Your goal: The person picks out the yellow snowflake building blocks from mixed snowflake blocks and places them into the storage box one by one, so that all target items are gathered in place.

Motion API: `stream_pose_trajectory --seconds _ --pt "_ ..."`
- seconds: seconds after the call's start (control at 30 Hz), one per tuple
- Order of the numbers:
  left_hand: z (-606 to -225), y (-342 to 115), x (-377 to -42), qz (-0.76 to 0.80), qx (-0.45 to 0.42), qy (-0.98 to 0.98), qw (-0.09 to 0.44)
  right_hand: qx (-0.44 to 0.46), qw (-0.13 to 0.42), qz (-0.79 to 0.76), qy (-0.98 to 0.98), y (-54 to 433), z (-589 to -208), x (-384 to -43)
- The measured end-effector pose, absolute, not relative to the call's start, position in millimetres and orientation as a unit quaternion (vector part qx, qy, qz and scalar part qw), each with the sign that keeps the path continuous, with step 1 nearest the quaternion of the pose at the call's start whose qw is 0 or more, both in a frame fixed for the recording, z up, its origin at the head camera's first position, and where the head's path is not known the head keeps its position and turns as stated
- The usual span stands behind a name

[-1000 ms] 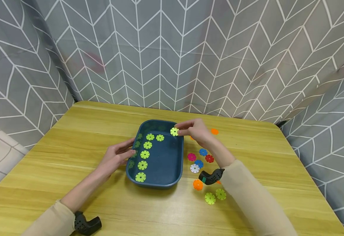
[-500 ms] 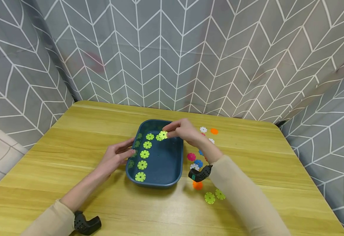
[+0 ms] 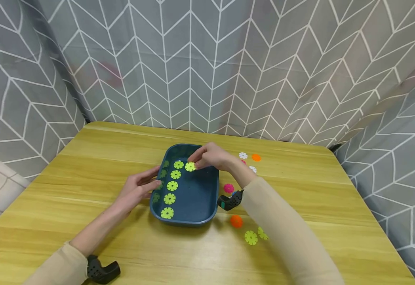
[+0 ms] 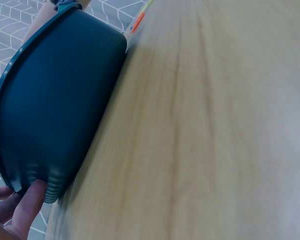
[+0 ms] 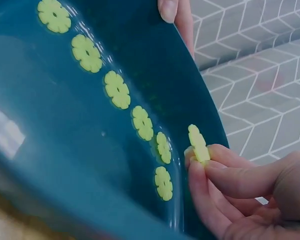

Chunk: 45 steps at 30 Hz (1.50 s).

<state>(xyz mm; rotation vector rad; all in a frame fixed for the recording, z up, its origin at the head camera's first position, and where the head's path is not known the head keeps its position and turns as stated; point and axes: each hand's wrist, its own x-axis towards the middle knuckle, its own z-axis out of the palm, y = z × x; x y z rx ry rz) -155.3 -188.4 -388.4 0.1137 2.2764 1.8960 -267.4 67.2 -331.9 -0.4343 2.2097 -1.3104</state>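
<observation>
A dark blue plastic basin (image 3: 193,198) stands on the wooden table. Along its left side runs a line of yellow-green notched discs (image 3: 172,185), flat on the bottom. Thumb over the left rim, my left hand (image 3: 138,188) grips the basin; its fingers (image 4: 30,205) press the outer wall. Inside the far part of the basin, my right hand (image 3: 211,156) pinches another yellow-green disc (image 5: 197,142) between thumb and fingertips. In the right wrist view this disc is seen nearly edge-on, raised off the bottom. From the head view it covers a disc lying (image 5: 163,183) beneath.
Right of the basin lie loose discs: an orange disc (image 3: 237,221), a pink disc (image 3: 229,188), a white disc (image 3: 243,155) and two yellow-green discs, one (image 3: 251,237) nearer. The right forearm hides part of them. A patterned curtain (image 3: 207,67) hangs behind the table.
My right hand has moved left from the basin's far right rim with the pinched disc, to over the end of the line. My left hand keeps its grip on the rim.
</observation>
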Motion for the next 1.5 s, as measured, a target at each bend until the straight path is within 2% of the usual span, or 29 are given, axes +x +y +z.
stream_pose_trajectory --seconds 0.3,0.7,1.03,1.5 --pt "-385 -189 -153 0.634 0.042 0.767 0.089 -0.143 0.289 -0.477 0.818 58 -334 -273" --pt "-388 -188 -154 0.633 0.039 0.768 0.091 -0.187 0.251 -0.426 0.849 53 -344 -271" --pt "-387 -189 -153 0.626 0.037 0.774 0.092 -0.225 0.241 -0.411 0.85 52 -348 -270" --pt "-387 -189 -153 0.62 0.034 0.779 0.09 -0.221 0.211 -0.388 0.869 50 -349 -267"
